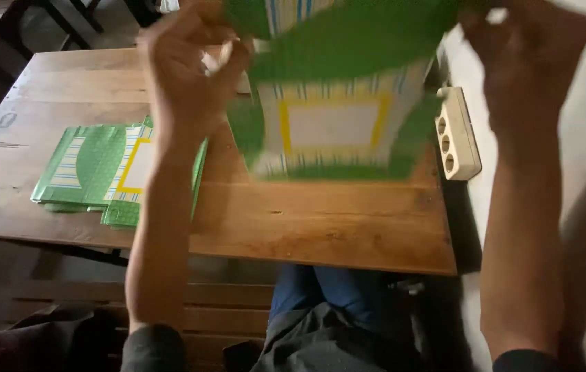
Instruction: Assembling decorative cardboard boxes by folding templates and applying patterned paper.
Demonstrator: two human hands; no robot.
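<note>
Head camera looks down on two raised bare arms holding a green paper gift bag with white and yellow stripes and a yellow-framed blank label panel (pixel 334 124) in the air above a brown wooden table (pixel 320 220). The left hand (pixel 190 65) is clenched on the bag's upper left edge, fingers pinching the paper near the rim. The right hand (pixel 524 58) grips the upper right side, though motion blur hides how its fingers close; it looks like a firm pinch on the rim or flap.

As a judgement, the main risk is tearing: both hands pull the mouth apart, and thin paper may split along a side fold or at the rim if the pull is uneven. A crooked crease is also possible, since the green flap across the top sits skewed. The bag's lower edge hangs just over the table top, near a cream multi-socket power strip (pixel 457 134) at the right edge, and a swing could knock it.

Seen closely, the bag is partly spread, its front panel facing the camera, dotted green side gussets bowed outward, the whole shape blurred. A flat stack of matching green folded paper bags (pixel 93 169) lies on the table's left part, well apart from the held one.
</note>
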